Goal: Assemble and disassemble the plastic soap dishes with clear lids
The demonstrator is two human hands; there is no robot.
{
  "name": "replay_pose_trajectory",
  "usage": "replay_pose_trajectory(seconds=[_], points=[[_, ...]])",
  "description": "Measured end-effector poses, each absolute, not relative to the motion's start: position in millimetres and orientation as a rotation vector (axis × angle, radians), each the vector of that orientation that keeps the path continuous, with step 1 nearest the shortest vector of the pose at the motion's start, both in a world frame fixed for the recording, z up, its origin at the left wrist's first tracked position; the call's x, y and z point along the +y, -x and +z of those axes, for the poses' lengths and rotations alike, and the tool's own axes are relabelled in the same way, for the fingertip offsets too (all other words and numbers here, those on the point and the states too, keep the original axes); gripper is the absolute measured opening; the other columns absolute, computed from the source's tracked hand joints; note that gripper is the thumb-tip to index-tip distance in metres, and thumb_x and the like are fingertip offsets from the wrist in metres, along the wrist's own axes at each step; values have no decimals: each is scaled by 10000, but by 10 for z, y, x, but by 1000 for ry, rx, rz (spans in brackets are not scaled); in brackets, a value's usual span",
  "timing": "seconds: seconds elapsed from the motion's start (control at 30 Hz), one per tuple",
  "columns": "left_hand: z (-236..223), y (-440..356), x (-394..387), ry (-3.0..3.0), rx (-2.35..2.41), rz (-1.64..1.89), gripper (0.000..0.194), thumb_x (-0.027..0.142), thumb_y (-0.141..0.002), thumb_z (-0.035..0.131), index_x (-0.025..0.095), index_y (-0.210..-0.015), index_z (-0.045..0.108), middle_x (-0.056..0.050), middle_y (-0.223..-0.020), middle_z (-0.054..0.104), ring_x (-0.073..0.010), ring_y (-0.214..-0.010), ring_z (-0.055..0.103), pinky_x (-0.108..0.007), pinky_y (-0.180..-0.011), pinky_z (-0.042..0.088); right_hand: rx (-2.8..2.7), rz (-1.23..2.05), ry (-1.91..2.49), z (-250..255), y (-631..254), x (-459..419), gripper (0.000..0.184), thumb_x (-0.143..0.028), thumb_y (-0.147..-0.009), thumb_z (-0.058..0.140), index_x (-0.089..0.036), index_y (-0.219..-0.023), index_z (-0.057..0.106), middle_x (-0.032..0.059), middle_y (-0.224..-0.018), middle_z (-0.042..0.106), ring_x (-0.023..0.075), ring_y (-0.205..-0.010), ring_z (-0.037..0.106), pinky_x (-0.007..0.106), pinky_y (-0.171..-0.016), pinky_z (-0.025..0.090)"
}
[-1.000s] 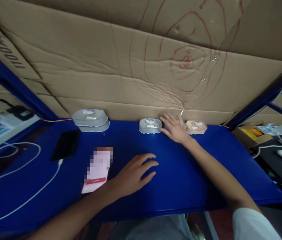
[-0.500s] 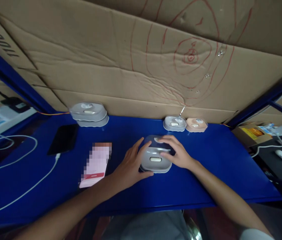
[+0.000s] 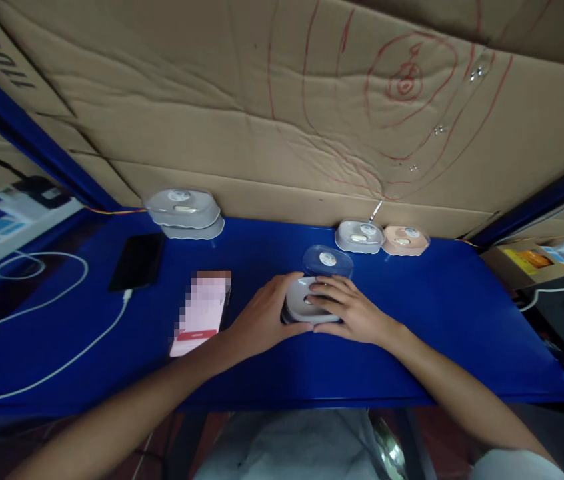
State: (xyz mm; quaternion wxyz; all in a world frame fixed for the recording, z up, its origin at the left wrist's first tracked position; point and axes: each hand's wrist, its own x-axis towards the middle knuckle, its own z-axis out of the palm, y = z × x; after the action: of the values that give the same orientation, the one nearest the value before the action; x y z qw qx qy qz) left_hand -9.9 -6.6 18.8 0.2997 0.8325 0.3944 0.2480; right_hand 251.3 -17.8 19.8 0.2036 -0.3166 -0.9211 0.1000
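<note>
Both hands are clamped on a grey box near the middle of the blue surface [image 3: 272,383], well in front of the cardboard [image 3: 187,127]. The left hand [image 3: 265,303] wraps its left side, thumb along the near edge; the right hand [image 3: 359,310] lays its fingers over the top and right side of the box [image 3: 297,293], thumb at the front. A clear lid [image 3: 328,261] is just beyond it; whether the two are joined cannot be told. Farther back, a pale box [image 3: 360,238] stands beside a peach box [image 3: 405,243]. At the back left is a grey stack [image 3: 182,210]. A lit phone [image 3: 205,307] lies left of the left hand, and a dark phone [image 3: 137,263] with a white cable [image 3: 127,297] lies beyond that.
</note>
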Motion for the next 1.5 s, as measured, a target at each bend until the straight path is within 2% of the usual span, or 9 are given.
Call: replay_pose_trajectory(seconds=[0.43,0.57,0.9,1.0,1.1,1.23,1.33,1.4,1.5], points=[[190,106,-75,-2327,1043,487,1456,513,-700,934,282,-1680,-118,-242,-1653,402,-454,-1498,430,-646,-1189,334,-1972,696,916,216,-2623,-75,317,-466,-1026,635,-221,-1181,761,117,-1295,721,257,-1184,711,429,-1039,576],[242,154,-53,-2371,1096,422,1253,343,-790,847,276,-1693,-19,-194,-1519,567,-421,-1415,523,-641,-1173,317,-2041,642,951,241,-2715,-32,362,-488,-1036,607,-239,-1268,732,122,-1355,693,272,-1253,676,469,-1079,546],[442,341,-408,-2473,682,155,875,256,-757,900,367,-1517,479,-92,-1481,551,-383,-1309,552,-582,-1100,442,-2578,124,1100,336,-2662,-134,526,-562,-1035,570,-273,-1474,599,143,-1524,598,366,-1449,505,695,-1223,255],[515,288,-408,-2434,626,305,673,395,-832,864,340,-1430,560,-94,-1464,557,-350,-1289,552,-510,-1056,494,-2489,89,1067,466,-2661,-213,469,-427,-1093,493,-264,-1532,528,131,-1464,645,321,-1371,577,601,-1172,385],[622,282,-324,-2377,677,555,172,343,-1065,554,252,-1166,660,-51,-1096,696,-224,-1029,654,-368,-926,527,-2437,122,940,538,-2632,-381,316,-309,-1090,497,-261,-1361,653,85,-1133,768,254,-1048,702,440,-915,543],[667,315,-206,-2355,828,758,362,334,-1128,359,216,-963,659,-18,-855,685,-179,-791,640,-334,-801,503,-2578,149,696,464,-2543,-576,315,-472,-1061,553,-234,-1180,720,73,-938,766,254,-915,698,423,-821,543],[574,303,-182,-2434,670,515,405,591,-1004,596,238,-1177,694,-71,-1121,706,-266,-1048,660,-412,-954,507,-2582,101,875,391,-2566,-533,388,-449,-1069,548,-246,-1389,631,105,-1276,744,291,-1221,656,482,-1009,510],[486,281,-203,-2462,581,317,822,698,-769,813,293,-1445,582,-115,-1411,611,-371,-1303,566,-501,-1090,459,-2569,115,1067,347,-2632,-441,526,-479,-1045,590,-267,-1522,528,122,-1515,609,343,-1420,532,561,-1129,434],[400,260,-235,-2443,562,184,984,508,-702,921,333,-1554,460,-113,-1513,543,-402,-1400,497,-553,-1166,400,-2547,179,1243,265,-2709,-346,650,-545,-992,653,-306,-1571,481,131,-1661,443,423,-1504,430,674,-1183,351]])
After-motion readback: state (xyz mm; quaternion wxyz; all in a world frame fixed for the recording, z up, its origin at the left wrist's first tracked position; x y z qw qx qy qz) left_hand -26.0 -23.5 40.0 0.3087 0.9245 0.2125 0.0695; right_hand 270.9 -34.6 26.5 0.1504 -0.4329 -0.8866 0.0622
